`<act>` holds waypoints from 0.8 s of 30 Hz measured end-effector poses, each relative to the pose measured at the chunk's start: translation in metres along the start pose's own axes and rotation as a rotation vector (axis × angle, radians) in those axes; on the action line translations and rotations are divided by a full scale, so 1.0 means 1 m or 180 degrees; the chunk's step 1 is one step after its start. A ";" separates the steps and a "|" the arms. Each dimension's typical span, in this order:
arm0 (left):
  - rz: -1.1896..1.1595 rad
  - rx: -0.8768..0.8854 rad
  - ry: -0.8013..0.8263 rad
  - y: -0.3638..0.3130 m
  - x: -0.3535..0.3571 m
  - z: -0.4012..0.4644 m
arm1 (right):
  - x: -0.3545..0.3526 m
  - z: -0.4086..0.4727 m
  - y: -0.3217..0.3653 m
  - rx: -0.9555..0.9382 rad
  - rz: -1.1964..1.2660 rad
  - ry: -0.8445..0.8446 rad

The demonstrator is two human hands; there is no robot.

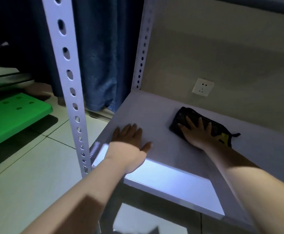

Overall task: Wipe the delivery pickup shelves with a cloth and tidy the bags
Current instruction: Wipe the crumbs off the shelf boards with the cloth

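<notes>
Head view: the right hand point(196, 132) lies flat with fingers spread, pressing the dark cloth point(203, 124) onto the smooth white shelf point(154, 115); nothing is clenched. The left hand point(131, 137), released, braces beside it. Best keep even pressure and sweep toward the wall. No bags visible.

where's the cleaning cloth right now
In the head view, the dark cloth lies flat on the white shelf, toward its back right, pressed under the right hand and just below the wall socket.
</notes>
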State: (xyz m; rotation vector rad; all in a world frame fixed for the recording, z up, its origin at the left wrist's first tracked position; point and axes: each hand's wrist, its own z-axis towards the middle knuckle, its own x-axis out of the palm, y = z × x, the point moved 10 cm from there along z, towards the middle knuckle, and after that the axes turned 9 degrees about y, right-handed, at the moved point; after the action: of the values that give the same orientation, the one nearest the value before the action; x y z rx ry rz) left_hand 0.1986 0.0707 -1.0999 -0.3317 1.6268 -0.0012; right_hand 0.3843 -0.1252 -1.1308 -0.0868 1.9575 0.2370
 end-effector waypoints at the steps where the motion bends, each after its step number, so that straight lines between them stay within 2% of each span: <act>1: -0.0039 -0.0019 -0.0038 0.001 0.001 0.000 | -0.003 0.004 0.018 -0.0003 0.0037 0.0057; 3: -0.0140 -0.0019 -0.0104 0.001 0.001 0.000 | -0.007 0.002 0.067 -0.0206 0.0022 0.0135; 7: -0.0174 -0.0012 -0.0292 0.002 -0.005 -0.003 | 0.001 -0.012 0.174 -0.1153 -0.0309 0.0050; 10: -0.0170 -0.0031 -0.0380 0.002 -0.006 -0.004 | 0.002 0.009 0.199 -0.1454 -0.0456 0.0121; 13: -0.0235 -0.0047 -0.0280 0.003 -0.001 -0.001 | -0.017 0.034 0.176 -0.1407 -0.0333 0.0015; 18: -0.0198 -0.0037 -0.0261 0.004 -0.001 0.003 | -0.037 0.109 0.041 -0.0198 -0.0145 -0.0205; 22: -0.0158 -0.0047 -0.0240 0.004 -0.001 0.001 | -0.038 0.065 0.008 0.0404 0.0041 -0.0296; 24: -0.0168 -0.0059 -0.0202 0.005 -0.001 0.001 | -0.030 0.056 0.011 0.0208 -0.0141 -0.0336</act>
State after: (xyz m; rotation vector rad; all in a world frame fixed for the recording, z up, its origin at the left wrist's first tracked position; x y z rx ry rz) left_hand 0.1986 0.0757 -1.1004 -0.3850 1.5558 -0.0155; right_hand 0.4443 -0.1044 -1.1229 -0.0734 1.8546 0.1457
